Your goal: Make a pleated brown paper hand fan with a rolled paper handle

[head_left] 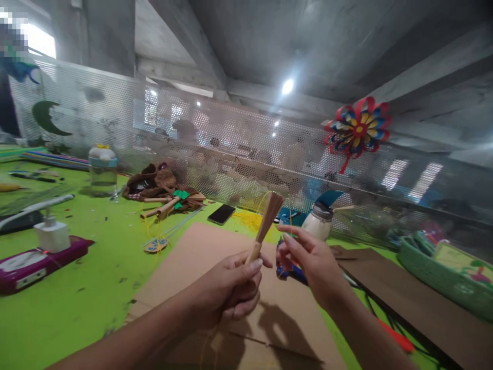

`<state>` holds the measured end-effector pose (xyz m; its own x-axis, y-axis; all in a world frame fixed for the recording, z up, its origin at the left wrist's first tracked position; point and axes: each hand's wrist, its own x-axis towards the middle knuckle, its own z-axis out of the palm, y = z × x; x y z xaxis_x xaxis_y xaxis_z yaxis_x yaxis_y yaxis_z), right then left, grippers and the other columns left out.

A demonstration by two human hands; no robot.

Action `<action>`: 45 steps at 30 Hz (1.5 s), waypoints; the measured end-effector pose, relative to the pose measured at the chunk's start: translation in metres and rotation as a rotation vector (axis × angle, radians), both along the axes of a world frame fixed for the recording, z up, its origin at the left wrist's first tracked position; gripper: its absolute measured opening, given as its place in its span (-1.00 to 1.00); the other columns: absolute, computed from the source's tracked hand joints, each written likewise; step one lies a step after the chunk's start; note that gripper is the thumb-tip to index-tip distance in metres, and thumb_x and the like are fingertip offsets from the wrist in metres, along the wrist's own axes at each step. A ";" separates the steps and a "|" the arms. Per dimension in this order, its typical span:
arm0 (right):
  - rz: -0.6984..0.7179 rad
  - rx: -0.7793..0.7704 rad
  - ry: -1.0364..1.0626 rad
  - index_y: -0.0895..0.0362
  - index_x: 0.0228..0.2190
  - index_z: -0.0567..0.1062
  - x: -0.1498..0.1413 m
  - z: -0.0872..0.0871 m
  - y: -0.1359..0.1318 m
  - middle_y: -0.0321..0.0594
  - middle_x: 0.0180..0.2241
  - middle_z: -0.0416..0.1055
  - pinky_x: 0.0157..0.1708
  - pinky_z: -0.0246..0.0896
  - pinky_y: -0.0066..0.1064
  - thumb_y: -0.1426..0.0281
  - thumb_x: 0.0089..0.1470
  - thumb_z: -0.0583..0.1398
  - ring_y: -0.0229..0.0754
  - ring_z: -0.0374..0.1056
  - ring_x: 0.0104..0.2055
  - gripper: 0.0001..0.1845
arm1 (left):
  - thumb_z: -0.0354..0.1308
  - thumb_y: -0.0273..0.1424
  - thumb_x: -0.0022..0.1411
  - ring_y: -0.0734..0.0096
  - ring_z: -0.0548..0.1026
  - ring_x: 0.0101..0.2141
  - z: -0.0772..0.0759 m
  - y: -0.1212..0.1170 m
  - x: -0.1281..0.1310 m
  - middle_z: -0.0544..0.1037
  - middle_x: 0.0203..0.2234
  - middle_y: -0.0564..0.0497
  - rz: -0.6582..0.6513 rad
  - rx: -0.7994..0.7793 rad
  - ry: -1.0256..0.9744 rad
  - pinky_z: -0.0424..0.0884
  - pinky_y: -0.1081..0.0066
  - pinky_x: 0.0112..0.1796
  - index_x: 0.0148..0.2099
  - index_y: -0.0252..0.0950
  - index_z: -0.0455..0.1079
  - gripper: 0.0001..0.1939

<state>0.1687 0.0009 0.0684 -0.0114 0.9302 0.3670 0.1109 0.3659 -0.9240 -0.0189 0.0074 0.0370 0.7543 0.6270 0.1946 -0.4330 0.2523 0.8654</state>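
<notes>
A miniature broom (269,213) with a fan of fine brown bristles and a tan handle tilts upward above the cardboard. My left hand (236,288) is closed around its handle, thumb on top. Just to the right is my right hand (308,257), its fingers bent together at a thin yellow thread (290,210) that loops up toward the bristles. Exactly how the fingertips grip the thread is hard to see. Below both hands lies a tan cardboard sheet (185,272), with their shadows on it. A blue object (283,267) is partly hidden behind my right hand.
On the green table (103,267) are a phone (221,214), yellow thread pile (250,221), bundled brown rolls (169,205), a purple power strip (46,259) and lidded jar (103,169). At right are brown card (408,293) and a green basket (442,282). A perforated screen (246,149) stands behind.
</notes>
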 end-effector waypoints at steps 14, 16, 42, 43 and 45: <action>-0.081 0.114 -0.337 0.15 -0.31 0.51 -0.032 -0.044 -0.052 -0.38 -0.69 0.23 -0.59 0.10 -0.50 0.17 0.26 0.02 -0.29 0.19 -0.64 -0.62 | 0.10 -0.09 0.25 0.56 0.34 -0.55 -0.018 0.014 0.006 0.43 -0.52 0.04 0.259 -0.009 0.051 0.22 0.54 -0.54 -0.18 -0.34 0.34 -0.62; -0.144 0.144 -0.359 0.14 -0.30 0.50 -0.034 -0.050 -0.053 -0.40 -0.69 0.20 -0.61 0.08 -0.49 0.18 0.27 0.00 -0.28 0.19 -0.65 -0.62 | 0.12 -0.10 0.25 0.52 0.39 -0.46 -0.018 0.014 0.006 0.46 -0.44 0.00 0.313 -0.009 0.049 0.32 0.48 -0.39 -0.20 -0.36 0.38 -0.63; 0.312 -0.453 0.186 0.23 -0.34 0.53 -0.057 -0.078 -0.054 -0.35 -0.67 0.30 -0.60 0.07 -0.50 0.15 0.16 0.17 -0.37 0.15 -0.67 -0.63 | -0.17 -0.34 0.42 0.40 0.50 -0.58 0.020 0.024 0.016 0.42 -0.64 0.09 0.524 -0.045 -0.110 0.45 0.44 -0.51 -0.25 -0.28 0.15 -0.81; 0.308 -0.463 0.231 0.23 -0.35 0.53 -0.058 -0.078 -0.054 -0.32 -0.62 0.35 -0.58 0.10 -0.51 0.16 0.14 0.20 -0.39 0.16 -0.65 -0.64 | -0.18 -0.35 0.42 0.39 0.52 -0.58 0.021 0.024 0.017 0.44 -0.63 0.07 0.547 -0.069 -0.091 0.46 0.42 -0.49 -0.25 -0.28 0.14 -0.82; 0.282 -0.494 0.285 0.24 -0.34 0.55 -0.059 -0.080 -0.054 -0.25 -0.52 0.42 -0.57 0.14 -0.51 0.17 0.08 0.25 -0.41 0.18 -0.63 -0.66 | -0.18 -0.37 0.42 0.36 0.54 -0.57 0.020 0.025 0.018 0.46 -0.63 0.04 0.577 -0.116 -0.065 0.49 0.39 -0.47 -0.24 -0.29 0.12 -0.83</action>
<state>0.1101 -0.0527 -0.0113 -0.2459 0.9660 -0.0800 -0.2026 -0.1319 -0.9703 -0.0013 0.0322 0.0574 0.2740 0.9522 0.1350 -0.5794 0.0514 0.8134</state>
